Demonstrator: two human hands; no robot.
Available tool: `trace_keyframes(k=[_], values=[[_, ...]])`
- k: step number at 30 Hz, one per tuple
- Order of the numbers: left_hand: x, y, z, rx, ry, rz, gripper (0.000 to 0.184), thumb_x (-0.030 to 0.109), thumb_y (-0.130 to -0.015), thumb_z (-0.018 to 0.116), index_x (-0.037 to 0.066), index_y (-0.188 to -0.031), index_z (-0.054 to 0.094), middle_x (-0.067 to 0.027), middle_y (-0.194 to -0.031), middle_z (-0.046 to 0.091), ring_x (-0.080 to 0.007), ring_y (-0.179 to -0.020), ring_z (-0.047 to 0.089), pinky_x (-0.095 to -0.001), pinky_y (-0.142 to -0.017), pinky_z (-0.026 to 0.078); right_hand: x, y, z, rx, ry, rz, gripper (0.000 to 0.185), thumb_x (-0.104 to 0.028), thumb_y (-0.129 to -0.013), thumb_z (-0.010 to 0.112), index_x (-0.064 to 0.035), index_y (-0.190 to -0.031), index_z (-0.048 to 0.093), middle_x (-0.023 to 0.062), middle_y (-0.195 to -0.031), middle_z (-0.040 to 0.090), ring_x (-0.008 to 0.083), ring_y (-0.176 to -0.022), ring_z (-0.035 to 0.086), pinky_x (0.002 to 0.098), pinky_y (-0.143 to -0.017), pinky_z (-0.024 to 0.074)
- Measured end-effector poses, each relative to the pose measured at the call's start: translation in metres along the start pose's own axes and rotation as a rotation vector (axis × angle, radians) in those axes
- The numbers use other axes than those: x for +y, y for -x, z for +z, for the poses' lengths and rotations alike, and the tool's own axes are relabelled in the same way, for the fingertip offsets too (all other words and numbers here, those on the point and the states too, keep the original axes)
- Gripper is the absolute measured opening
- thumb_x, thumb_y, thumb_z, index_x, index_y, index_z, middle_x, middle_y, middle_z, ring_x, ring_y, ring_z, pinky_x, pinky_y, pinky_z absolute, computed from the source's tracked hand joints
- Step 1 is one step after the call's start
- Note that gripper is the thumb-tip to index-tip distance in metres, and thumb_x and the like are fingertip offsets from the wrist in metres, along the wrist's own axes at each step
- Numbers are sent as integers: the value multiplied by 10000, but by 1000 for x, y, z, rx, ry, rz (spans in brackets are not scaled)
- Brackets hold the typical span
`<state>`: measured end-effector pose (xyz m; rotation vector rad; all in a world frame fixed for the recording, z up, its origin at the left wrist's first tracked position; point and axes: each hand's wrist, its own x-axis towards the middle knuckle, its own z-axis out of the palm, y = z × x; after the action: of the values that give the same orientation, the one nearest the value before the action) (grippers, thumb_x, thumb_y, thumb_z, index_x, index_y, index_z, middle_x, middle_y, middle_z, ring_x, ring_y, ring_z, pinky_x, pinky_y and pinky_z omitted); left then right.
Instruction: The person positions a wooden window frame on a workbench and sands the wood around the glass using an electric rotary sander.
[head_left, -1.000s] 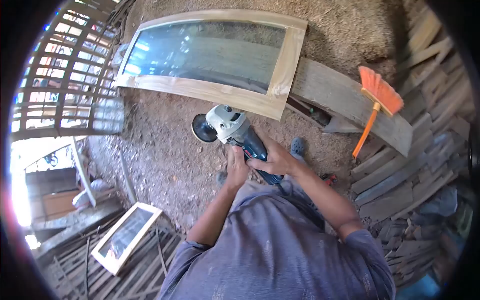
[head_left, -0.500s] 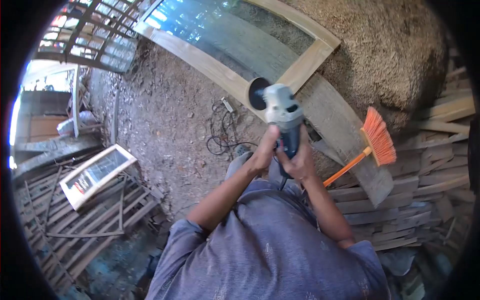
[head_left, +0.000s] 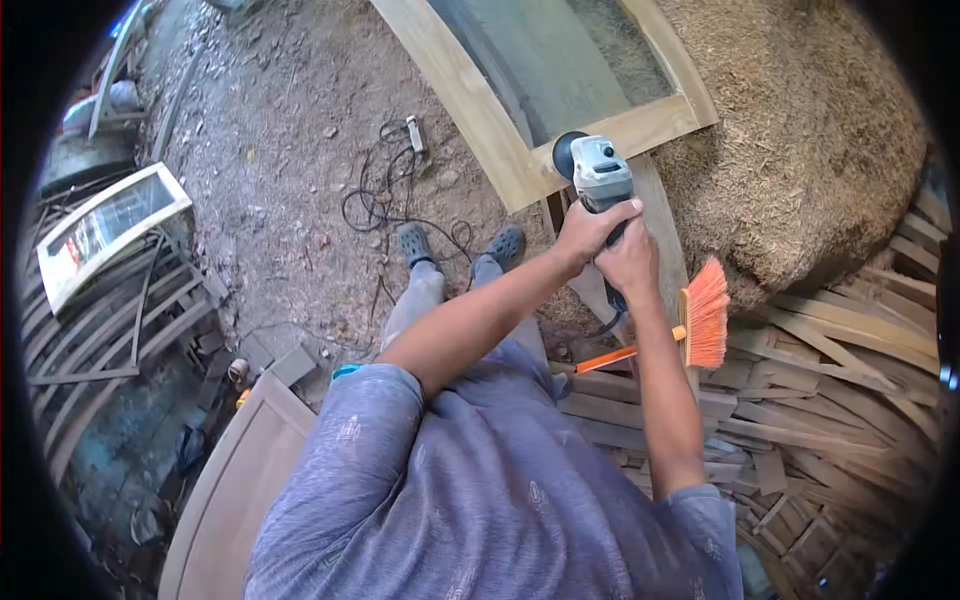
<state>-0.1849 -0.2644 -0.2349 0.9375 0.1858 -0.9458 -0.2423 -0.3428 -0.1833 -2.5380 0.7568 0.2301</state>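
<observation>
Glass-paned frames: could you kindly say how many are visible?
2: a large frame at top, by the grinder, and a smaller frame at far left; others may be hidden.

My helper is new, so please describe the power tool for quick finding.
Find the large glazed wooden frame. At its near end, two hands hold the power tool. Its pale head and round dark disc distinguish it from the orange broom.
</observation>
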Motion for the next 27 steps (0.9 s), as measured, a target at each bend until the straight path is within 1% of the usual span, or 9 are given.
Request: trace_keyframes(k=[9,10,12,13,17,20,23,25,27], values=[[3,47,-22,-262,-211,40,766,464,-881,772,-6,-1418,491,-72,-1274,626,-195,-1156,601,-379,-1030,465,3,41,-6,39,-189,41,681,-200,-793,707,56,-1354,419,350,-1027,651,524,-975,640,565,-829,517],[12,63,-34,-264,-152,-76,651,427,-900,748,18,-1355,527,-70,-1227,640,-192,-1138,600,-368,-1021,456,9,48,-1,114,-267,18,686,-232,-801,735,59,-1348,441,342,-1060,652,513,-1013,646,541,-850,521],[-1,74,-85,-6,-204,-162,501,344,-935,739,13,-1266,559,-94,-1159,659,-165,-1053,628,-304,-872,505,13,62,-1,164,-390,44,680,-251,-806,773,68,-1327,475,310,-1122,657,472,-1069,656,501,-899,514],[-28,68,-116,252,-251,48,420,343,-952,716,21,-1180,570,-81,-1027,660,-145,-968,626,-249,-795,475,20,69,0,204,-418,47,655,-262,-802,785,68,-1289,497,275,-1100,665,428,-1021,672,474,-889,516],[-5,14,-141,708,-430,207,706,495,-929,712,-16,-1341,450,-174,-1194,587,-229,-1105,576,-339,-944,470,44,87,-4,180,-491,133,717,-253,-800,774,80,-1350,457,267,-1139,647,406,-1049,653,454,-936,497],[23,-38,-144,860,-386,98,1001,626,-816,774,-70,-1408,364,-254,-1378,514,-305,-1268,527,-380,-1055,433,57,90,7,240,-623,103,729,-248,-798,776,82,-1362,453,264,-1191,624,395,-1099,633,446,-960,482],[44,-71,-147,830,-213,413,1032,609,-753,830,-87,-1379,396,-269,-1322,579,-331,-1224,590,-398,-1038,466,50,92,0,297,-638,47,732,-246,-791,777,87,-1355,453,271,-1191,616,411,-1102,626,453,-961,477],[59,-70,-138,844,-665,379,1011,551,-691,891,-85,-1336,441,-265,-1201,657,-346,-1113,663,-416,-985,512,52,91,-2,314,-620,29,732,-247,-787,777,90,-1349,452,280,-1189,611,426,-1100,622,458,-961,474],[61,-64,-134,879,-675,433,986,517,-645,922,-80,-1294,480,-259,-1133,691,-363,-1055,692,-431,-938,540,52,95,-5,234,-577,124,759,-219,-787,766,73,-1396,422,245,-1264,566,361,-1161,582,426,-1029,435]])
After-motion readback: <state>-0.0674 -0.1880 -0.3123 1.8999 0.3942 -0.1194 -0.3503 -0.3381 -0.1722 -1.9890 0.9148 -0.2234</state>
